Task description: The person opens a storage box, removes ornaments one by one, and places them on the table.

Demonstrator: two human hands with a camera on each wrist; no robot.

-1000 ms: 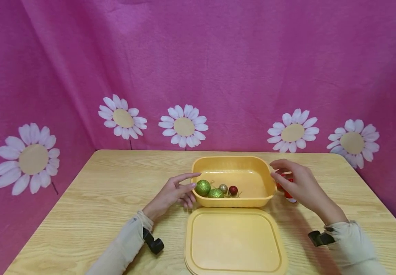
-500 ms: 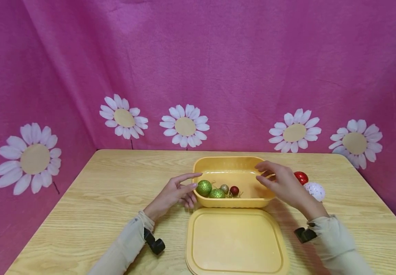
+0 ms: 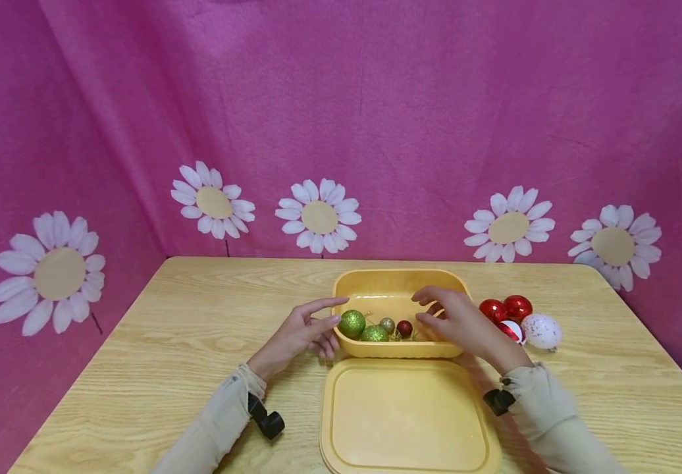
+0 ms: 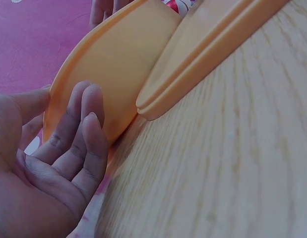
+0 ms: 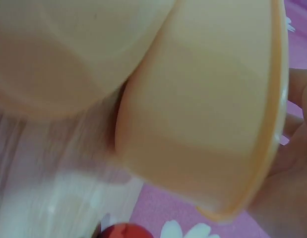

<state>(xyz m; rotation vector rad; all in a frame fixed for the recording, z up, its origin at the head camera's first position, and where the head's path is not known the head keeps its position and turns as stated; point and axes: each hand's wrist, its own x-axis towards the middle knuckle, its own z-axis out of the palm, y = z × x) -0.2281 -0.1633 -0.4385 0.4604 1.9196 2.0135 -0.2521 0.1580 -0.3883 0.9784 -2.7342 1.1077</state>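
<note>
A yellow plastic box [image 3: 400,349], uncovered, stands on the table. Two glittery green balls [image 3: 351,324], a small gold ball [image 3: 387,324] and a small dark red ball [image 3: 404,328] lie in its near left part. My left hand [image 3: 290,336] holds the box's left end; the left wrist view shows its thumb side at the rim and several bent fingers against the outer wall. My right hand [image 3: 456,322] reaches over the right rim into the box, its fingers loosely bent and spread near the dark red ball. Nothing shows between them. The right wrist view mostly shows the box's outside.
A yellow lid [image 3: 409,418] lies flat in front of the box. To the right of the box sit two shiny red balls [image 3: 519,307], a red-and-white ball [image 3: 513,330] and a white speckled ball [image 3: 542,331]. A pink flowered cloth [image 3: 412,131] hangs behind the table [image 3: 216,316].
My right hand has moved left from beside the red balls, over the right rim and into the box, uncovering the balls on the right. My left hand has stayed in place.
</note>
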